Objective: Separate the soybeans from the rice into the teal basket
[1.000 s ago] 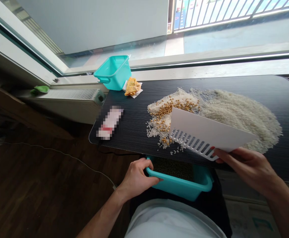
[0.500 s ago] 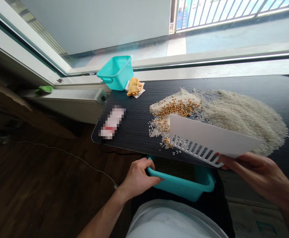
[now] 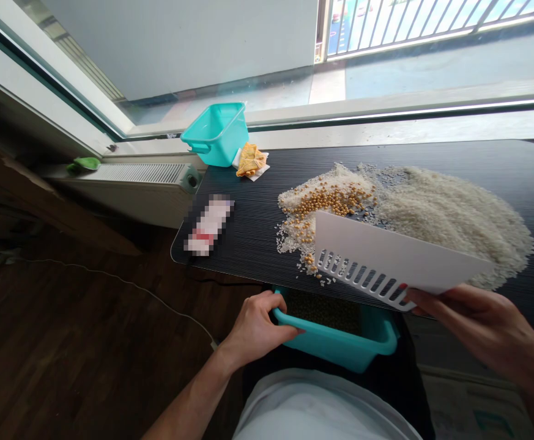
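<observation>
A rice heap (image 3: 459,214) lies right of the beans (image 3: 324,199) on the table (image 3: 243,238), a tub (image 3: 340,347) before its near edge

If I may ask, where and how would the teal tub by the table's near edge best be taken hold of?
Probably by the near rim of the teal tub, from the camera's side, pinching over the lip: that edge stands exposed, while the table hides the far one. The left hand grips the rim at its left corner.

Dark tabletop (image 3: 248,226): white rice (image 3: 459,211) spread right, mixed with round golden beans (image 3: 326,199) centrally; turquoise plastic tub (image 3: 225,145) and white paper (image 3: 261,174) set far left; pixelated white-red oblong (image 3: 209,226) laid near left.
</observation>
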The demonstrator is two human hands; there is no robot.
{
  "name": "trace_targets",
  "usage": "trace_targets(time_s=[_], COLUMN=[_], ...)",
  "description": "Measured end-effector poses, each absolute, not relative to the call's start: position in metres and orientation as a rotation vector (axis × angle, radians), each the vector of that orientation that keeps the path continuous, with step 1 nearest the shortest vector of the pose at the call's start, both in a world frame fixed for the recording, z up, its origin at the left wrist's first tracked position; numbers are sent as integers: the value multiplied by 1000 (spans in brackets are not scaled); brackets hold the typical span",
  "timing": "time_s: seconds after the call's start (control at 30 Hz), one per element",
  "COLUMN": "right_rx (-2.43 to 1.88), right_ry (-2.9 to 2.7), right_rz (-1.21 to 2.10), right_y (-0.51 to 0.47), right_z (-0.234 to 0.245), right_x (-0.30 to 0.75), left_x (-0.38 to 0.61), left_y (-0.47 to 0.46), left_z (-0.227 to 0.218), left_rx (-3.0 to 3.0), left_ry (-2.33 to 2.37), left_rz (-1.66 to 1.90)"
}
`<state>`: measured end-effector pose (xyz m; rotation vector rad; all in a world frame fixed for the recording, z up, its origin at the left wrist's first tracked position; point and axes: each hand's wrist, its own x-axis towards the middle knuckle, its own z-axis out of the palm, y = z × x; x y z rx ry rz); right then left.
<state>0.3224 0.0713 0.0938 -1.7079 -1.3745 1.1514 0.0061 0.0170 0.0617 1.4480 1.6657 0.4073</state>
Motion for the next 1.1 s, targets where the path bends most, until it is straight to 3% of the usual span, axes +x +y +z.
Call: trace_targets(time_s=[1.1], right_rx=[-1667], right_ry=[-1584], right_rz=[1057], right_y=[68], right_z=[91], right_x=[330], left_x=[-1], left_y=[17], left_z=[61], left_rx=[1420], left_ry=[1685], left_rz=[408])
